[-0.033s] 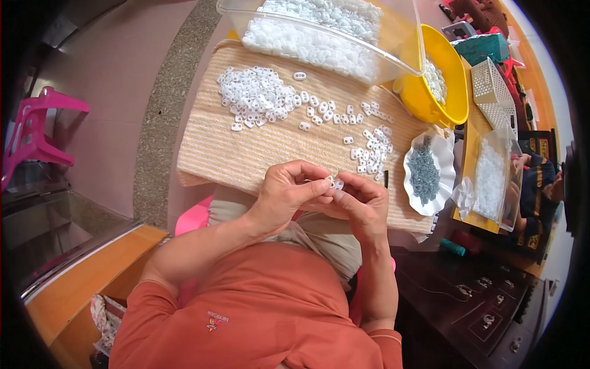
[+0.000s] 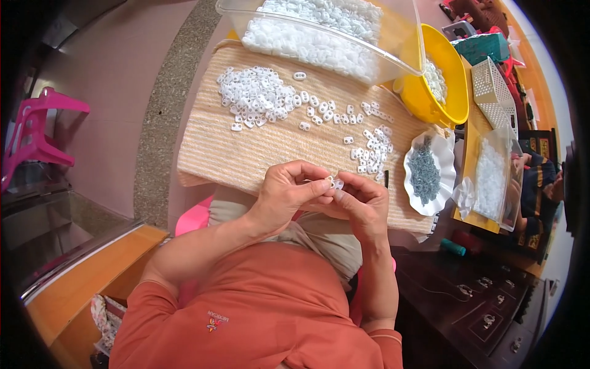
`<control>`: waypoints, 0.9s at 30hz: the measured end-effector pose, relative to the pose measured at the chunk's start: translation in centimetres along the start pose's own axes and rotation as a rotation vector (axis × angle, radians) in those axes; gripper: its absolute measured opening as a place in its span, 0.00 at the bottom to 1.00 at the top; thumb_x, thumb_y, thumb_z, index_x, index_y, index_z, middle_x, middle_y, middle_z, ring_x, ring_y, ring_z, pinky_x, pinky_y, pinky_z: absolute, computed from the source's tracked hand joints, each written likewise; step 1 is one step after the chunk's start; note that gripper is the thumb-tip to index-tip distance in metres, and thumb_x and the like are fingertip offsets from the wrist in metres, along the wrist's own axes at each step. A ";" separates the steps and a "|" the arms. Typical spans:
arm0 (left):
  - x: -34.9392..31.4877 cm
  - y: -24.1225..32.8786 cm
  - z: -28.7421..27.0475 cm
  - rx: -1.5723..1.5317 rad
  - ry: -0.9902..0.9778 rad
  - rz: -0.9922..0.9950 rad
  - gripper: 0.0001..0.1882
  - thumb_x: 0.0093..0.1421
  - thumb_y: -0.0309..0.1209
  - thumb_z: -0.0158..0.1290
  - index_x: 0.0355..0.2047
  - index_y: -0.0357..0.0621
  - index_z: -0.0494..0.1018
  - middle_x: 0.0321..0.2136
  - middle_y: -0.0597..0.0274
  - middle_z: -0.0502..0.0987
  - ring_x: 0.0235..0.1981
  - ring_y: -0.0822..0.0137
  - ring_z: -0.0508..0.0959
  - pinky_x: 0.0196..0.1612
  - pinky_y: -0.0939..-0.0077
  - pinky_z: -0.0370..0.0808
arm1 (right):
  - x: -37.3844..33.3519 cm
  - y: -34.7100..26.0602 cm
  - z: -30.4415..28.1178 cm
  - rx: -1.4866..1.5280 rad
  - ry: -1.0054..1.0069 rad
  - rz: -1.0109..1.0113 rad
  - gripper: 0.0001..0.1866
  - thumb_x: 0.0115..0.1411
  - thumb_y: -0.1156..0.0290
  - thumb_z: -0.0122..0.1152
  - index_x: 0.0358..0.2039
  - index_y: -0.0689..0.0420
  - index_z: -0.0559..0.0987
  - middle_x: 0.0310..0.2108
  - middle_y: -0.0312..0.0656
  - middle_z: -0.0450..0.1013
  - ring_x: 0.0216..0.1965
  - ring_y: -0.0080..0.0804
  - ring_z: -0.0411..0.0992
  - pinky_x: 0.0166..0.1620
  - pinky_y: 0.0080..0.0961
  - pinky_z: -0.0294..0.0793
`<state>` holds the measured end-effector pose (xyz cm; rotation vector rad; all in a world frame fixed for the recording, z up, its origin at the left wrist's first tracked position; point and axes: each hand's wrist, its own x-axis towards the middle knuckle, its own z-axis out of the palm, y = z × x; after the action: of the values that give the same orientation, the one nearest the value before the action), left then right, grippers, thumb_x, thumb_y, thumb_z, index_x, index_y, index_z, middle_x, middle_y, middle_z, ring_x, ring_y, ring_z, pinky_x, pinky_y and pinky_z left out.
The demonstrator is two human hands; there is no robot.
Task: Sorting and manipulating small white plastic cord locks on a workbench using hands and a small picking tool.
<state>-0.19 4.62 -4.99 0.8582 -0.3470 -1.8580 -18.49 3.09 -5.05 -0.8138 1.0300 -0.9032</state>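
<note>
Above my lap, at the near edge of the cloth, my left hand [image 2: 287, 192] and my right hand [image 2: 364, 206] meet fingertip to fingertip. Both are closed in a pinch on a small white plastic piece [image 2: 338, 184]; the fingers cover much of it, and I cannot tell whether it is one part or two joined. Beyond my right hand lies a loose group of white two-holed plastic pieces [image 2: 373, 149]. A larger heap of similar pieces [image 2: 255, 95] sits farther off to the left, with several more strung out between them.
The pieces lie on a striped beige cloth [image 2: 212, 147]. A clear bin [image 2: 393, 46] of white parts stands at the back, beside a yellow basin [image 2: 458, 92]. Right of the cloth's pieces is a white scalloped dish [image 2: 447, 166] of small grey parts. Far right, another person [image 2: 541, 178] sits.
</note>
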 end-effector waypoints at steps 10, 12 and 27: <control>0.1 0.2 0.2 0.039 0.039 -0.013 0.07 0.59 0.20 0.55 0.38 0.36 0.73 0.31 0.55 0.79 0.31 0.68 0.81 0.36 0.75 0.81 | 0.2 -0.1 -0.5 -0.134 -0.015 -0.032 0.18 0.54 0.84 0.61 0.47 0.67 0.75 0.32 0.43 0.77 0.33 0.26 0.76 0.37 0.20 0.77; 0.1 0.2 0.2 0.043 0.042 -0.017 0.07 0.59 0.20 0.55 0.38 0.36 0.73 0.31 0.55 0.79 0.31 0.69 0.81 0.36 0.75 0.81 | 0.2 -0.1 -0.6 -0.122 -0.018 -0.030 0.17 0.54 0.84 0.61 0.47 0.67 0.75 0.32 0.44 0.77 0.32 0.26 0.76 0.36 0.20 0.77; 0.1 0.1 0.2 0.094 0.022 0.009 0.07 0.59 0.20 0.54 0.38 0.35 0.73 0.31 0.55 0.79 0.31 0.68 0.81 0.37 0.74 0.81 | 0.8 1.3 -2.2 -0.349 0.048 -0.182 0.11 0.60 0.76 0.59 0.43 0.65 0.76 0.29 0.41 0.75 0.29 0.24 0.73 0.34 0.22 0.78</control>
<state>-0.24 4.42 -4.86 0.9389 -0.4267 -1.8346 -20.09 2.60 -7.13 -1.1980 1.1876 -0.9117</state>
